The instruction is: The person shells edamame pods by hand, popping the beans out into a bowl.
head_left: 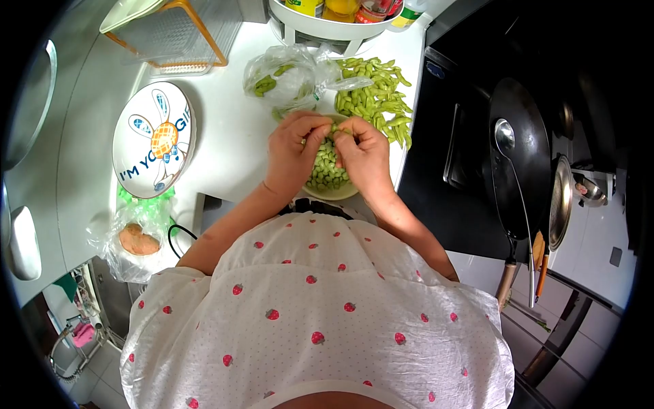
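Observation:
My left hand (294,151) and my right hand (364,151) meet over a pale bowl (332,193) of shelled green soybeans (328,170). Between my pinched fingertips is a green edamame pod (334,128), mostly covered by the fingers. Both hands are closed on it. Just beyond them lies a pile of unshelled edamame pods (373,92) on the white counter. To the left of that pile, a clear plastic bag (286,71) has a few green pieces in or under it.
An oval plate (136,153) with a rabbit drawing stands at left, near a bagged brown item (139,238). Behind are a clear bin (180,37) and a round rack (334,20) of bottles. At right, a black wok (521,198) holds a ladle (505,136).

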A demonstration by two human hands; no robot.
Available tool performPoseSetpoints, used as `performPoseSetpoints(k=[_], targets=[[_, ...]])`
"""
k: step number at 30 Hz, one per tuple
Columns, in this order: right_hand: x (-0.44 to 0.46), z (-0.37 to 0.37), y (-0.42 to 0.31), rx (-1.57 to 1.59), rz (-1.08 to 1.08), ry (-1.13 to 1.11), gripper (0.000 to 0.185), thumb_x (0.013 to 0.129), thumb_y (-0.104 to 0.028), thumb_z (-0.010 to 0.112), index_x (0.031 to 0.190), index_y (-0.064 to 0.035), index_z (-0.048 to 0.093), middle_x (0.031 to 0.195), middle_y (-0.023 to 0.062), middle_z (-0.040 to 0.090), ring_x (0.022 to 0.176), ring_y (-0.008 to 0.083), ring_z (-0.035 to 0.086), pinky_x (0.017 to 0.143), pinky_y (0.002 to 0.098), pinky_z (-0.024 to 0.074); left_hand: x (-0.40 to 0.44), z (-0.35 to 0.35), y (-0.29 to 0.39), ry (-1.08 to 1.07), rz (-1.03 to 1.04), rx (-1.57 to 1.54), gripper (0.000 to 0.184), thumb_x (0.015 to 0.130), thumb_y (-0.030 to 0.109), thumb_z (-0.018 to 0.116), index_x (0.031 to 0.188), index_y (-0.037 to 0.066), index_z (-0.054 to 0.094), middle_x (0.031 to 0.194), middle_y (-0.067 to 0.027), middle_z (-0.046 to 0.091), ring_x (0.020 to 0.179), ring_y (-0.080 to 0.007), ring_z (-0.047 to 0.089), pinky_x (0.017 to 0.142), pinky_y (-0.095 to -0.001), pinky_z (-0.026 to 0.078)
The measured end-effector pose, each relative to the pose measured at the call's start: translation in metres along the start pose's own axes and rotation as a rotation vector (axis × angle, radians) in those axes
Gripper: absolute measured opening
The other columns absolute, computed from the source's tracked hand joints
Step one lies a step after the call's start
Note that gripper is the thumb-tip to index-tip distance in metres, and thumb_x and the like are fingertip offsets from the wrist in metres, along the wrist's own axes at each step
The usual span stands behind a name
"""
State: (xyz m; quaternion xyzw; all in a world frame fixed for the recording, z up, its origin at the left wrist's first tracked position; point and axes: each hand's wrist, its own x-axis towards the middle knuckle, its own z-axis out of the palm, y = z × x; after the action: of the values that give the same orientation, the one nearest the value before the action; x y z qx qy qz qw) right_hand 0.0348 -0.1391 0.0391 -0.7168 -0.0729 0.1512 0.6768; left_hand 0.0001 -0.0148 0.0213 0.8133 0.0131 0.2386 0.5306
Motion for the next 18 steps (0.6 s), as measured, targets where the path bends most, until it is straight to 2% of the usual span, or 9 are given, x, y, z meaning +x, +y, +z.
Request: performPoseSetpoints(k=[2, 5, 8, 11, 14, 18], targets=[[0.000, -0.003, -0.001, -0.034, -0.022, -0.021, 0.009, 0.078, -0.004, 0.053, 0.070, 0.0001, 0.054, 0.053, -0.0001, 0.050, 0.043, 0.0053, 0.046, 0.040, 0.0206, 0.0356, -0.003, -0.001, -0.001, -0.061, -0.026, -0.063, 0.014, 0.081, 0.008, 0.058, 0.094, 0.001, 0.060, 0.084, -0.0055, 0.060, 0.074, -0.0127, 0.057, 0.067, -0.0254, 0.046], [-0.001, -0.005, -0.011, -0.027, -0.017, -0.068, 0.008, 0.078, -0.004, 0.053, 0.071, 0.0000, 0.054, 0.055, 0.0003, 0.051, 0.043, 0.0055, 0.047, 0.040, 0.0198, 0.0358, -0.006, -0.002, 0.002, -0.154, -0.421, -0.475, 0.016, 0.083, 0.010, 0.057, 0.094, -0.001, 0.060, 0.085, -0.0056, 0.060, 0.075, -0.0132, 0.056, 0.069, -0.0242, 0.045], [0.001, -0.008, -0.011, 0.030, 0.026, -0.122, 0.006, 0.078, -0.003, 0.052, 0.073, -0.0006, 0.055, 0.057, 0.0003, 0.053, 0.044, 0.0052, 0.047, 0.040, 0.0187, 0.0365, -0.003, -0.004, 0.003, -0.199, -0.575, -0.645, 0.018, 0.084, 0.013, 0.056, 0.091, -0.003, 0.059, 0.080, -0.0053, 0.059, 0.074, -0.0111, 0.056, 0.067, -0.0240, 0.046], [0.003, -0.011, -0.005, 0.116, 0.045, -0.180, 0.005, 0.078, -0.003, 0.052, 0.074, -0.0012, 0.055, 0.058, -0.0002, 0.053, 0.044, 0.0048, 0.046, 0.040, 0.0179, 0.0372, 0.000, -0.008, -0.001, -0.279, -0.776, -0.854, 0.021, 0.085, 0.017, 0.054, 0.097, -0.001, 0.056, 0.084, -0.0062, 0.059, 0.077, -0.0132, 0.055, 0.073, -0.0249, 0.045], [0.004, -0.012, -0.003, 0.282, 0.123, -0.167, 0.005, 0.078, -0.002, 0.051, 0.075, -0.0013, 0.055, 0.057, -0.0009, 0.050, 0.044, 0.0046, 0.045, 0.040, 0.0179, 0.0378, -0.004, -0.003, -0.010, -0.247, -0.828, -1.122, 0.021, 0.086, 0.017, 0.053, 0.098, -0.001, 0.055, 0.086, -0.0063, 0.059, 0.078, -0.0134, 0.055, 0.073, -0.0259, 0.045], [0.000, -0.009, 0.001, 0.049, 0.096, -0.068, 0.005, 0.078, -0.003, 0.051, 0.076, -0.0005, 0.055, 0.059, 0.0003, 0.052, 0.047, 0.0049, 0.047, 0.040, 0.0188, 0.0372, -0.005, 0.001, -0.013, -0.184, -0.839, -1.122, 0.019, 0.086, 0.016, 0.053, 0.096, 0.001, 0.056, 0.087, -0.0061, 0.059, 0.079, -0.0126, 0.056, 0.072, -0.0258, 0.045]])
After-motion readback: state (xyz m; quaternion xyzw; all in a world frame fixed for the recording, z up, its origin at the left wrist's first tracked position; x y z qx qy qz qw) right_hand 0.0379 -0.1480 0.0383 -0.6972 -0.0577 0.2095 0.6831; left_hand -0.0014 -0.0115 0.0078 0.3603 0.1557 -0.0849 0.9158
